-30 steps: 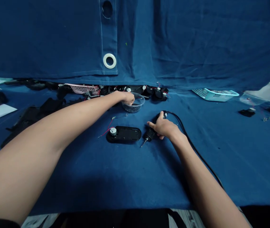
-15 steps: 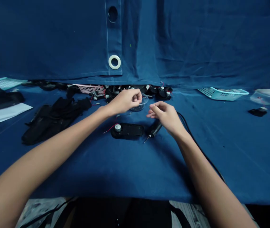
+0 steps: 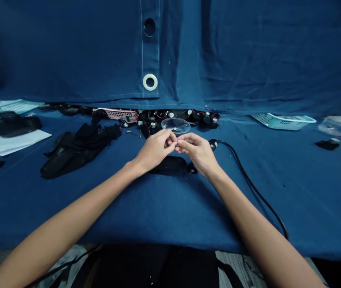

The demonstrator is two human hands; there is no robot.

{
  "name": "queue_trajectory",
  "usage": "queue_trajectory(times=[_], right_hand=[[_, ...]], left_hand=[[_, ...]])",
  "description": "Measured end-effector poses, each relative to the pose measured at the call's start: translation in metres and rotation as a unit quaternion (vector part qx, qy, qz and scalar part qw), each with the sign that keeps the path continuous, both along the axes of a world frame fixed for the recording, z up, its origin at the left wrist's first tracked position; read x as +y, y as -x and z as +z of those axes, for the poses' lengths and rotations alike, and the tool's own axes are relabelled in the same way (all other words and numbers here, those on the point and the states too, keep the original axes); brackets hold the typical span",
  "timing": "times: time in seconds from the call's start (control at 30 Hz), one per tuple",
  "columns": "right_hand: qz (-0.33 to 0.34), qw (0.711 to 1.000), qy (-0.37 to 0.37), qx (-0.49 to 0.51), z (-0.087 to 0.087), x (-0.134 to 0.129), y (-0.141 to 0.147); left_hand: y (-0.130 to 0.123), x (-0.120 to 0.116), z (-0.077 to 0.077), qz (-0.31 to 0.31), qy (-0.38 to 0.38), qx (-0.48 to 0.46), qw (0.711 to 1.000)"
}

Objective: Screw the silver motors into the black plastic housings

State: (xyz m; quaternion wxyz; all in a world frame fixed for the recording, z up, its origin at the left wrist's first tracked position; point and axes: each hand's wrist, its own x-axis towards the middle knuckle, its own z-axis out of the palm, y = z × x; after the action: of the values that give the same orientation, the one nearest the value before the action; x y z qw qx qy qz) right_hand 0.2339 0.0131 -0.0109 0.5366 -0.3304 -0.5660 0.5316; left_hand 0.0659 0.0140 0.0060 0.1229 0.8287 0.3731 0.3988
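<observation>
Left hand (image 3: 154,149) and right hand (image 3: 196,152) pinched closed, fingertips meeting over a black oval housing (image 3: 170,165); anything held too small to tell

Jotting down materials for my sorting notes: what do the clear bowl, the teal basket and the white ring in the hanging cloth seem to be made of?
The clear bowl looks like thin, glossy transparent plastic, judging by its see-through wall and shiny rim. The teal basket looks like matte moulded plastic, with a regular grid of holes. The white ring looks like smooth plastic, though painted metal can't be ruled out.
</observation>
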Motion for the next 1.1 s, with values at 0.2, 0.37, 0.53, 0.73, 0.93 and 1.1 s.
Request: queue_trajectory(times=[0.2,0.37,0.53,0.73,0.93,1.1], right_hand=[[-0.086,0.996,0.037,0.015,-0.002,-0.007,0.015],[-0.088,0.995,0.053,-0.007,0.002,-0.014,0.016],[-0.066,0.997,0.039,-0.020,0.006,-0.016,0.015],[-0.086,0.994,-0.035,-0.057,0.009,-0.020,0.015],[-0.095,0.986,-0.095,-0.102,0.012,-0.027,0.015],[-0.189,0.927,-0.213,-0.246,0.013,-0.032,0.016]], left_hand=[[0.003,-0.006,-0.011,0.039,-0.048,0.067,0.996],[0.008,-0.006,-0.014,0.041,-0.084,0.093,0.991],[0.011,-0.008,-0.015,0.049,-0.132,0.107,0.984],[0.009,-0.012,-0.019,0.062,-0.181,0.066,0.979],[0.010,-0.013,-0.018,0.041,-0.158,-0.020,0.986],[0.008,-0.013,-0.019,0.062,-0.177,-0.003,0.982]])
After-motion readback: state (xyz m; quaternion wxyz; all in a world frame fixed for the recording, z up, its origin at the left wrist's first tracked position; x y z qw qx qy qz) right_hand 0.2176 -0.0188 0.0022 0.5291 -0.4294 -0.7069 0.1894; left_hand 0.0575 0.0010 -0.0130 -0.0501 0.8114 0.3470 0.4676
